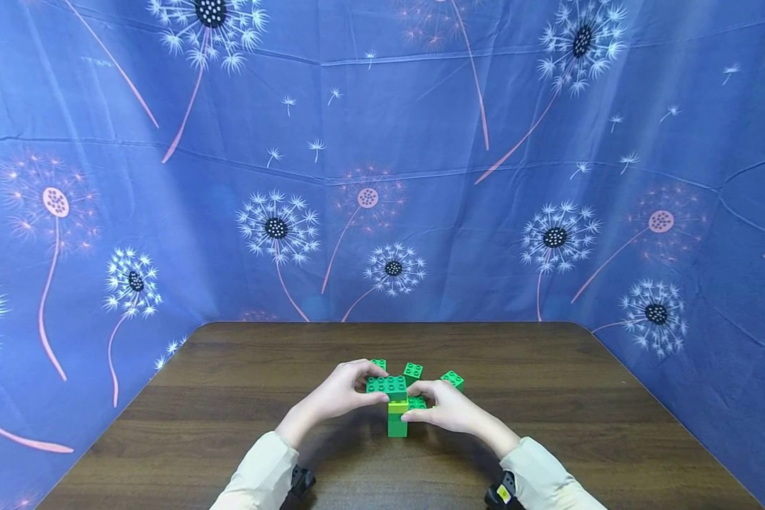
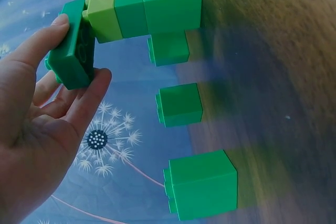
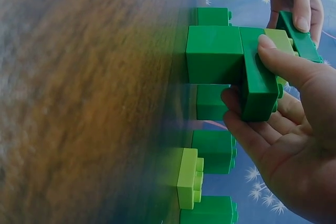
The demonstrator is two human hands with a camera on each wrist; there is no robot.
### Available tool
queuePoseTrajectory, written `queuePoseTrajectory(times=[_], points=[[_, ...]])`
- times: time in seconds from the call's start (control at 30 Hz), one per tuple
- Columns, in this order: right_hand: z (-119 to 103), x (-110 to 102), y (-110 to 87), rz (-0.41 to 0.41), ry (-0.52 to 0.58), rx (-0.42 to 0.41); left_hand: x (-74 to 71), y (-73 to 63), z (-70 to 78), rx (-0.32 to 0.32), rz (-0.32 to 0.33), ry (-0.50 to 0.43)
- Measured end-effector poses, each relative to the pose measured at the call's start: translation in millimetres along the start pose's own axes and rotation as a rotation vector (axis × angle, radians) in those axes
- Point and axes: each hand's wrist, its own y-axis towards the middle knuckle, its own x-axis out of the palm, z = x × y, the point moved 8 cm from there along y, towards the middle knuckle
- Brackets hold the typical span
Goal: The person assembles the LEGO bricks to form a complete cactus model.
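Note:
My left hand (image 1: 344, 388) pinches a long dark green brick (image 1: 387, 386) between thumb and fingers. That brick hangs out to the left over a small stack, tilted against the studs of a lime brick (image 2: 105, 15); some of those studs still show. Under the lime piece, another green brick (image 3: 260, 82) juts out to the right, and my right hand (image 1: 449, 407) grips it with the thumb on one side and fingers on the other. A taller green block (image 1: 397, 427) stands upright on the table as the stack's base.
Several loose green blocks stand behind the stack, including one at centre (image 1: 413, 370) and one farther right (image 1: 452, 380). A loose lime brick (image 3: 189, 179) is near them in the right wrist view. The brown wooden table (image 1: 261, 361) meets a blue dandelion-print cloth (image 1: 446, 241).

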Motion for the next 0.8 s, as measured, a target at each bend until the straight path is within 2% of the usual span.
queuePoseTrajectory(times=[0.8], points=[[-1.3, -0.3, 1.2, -0.012, -0.014, 0.007, 2.2, 1.8, 0.7, -0.014, -0.036, 0.020]])
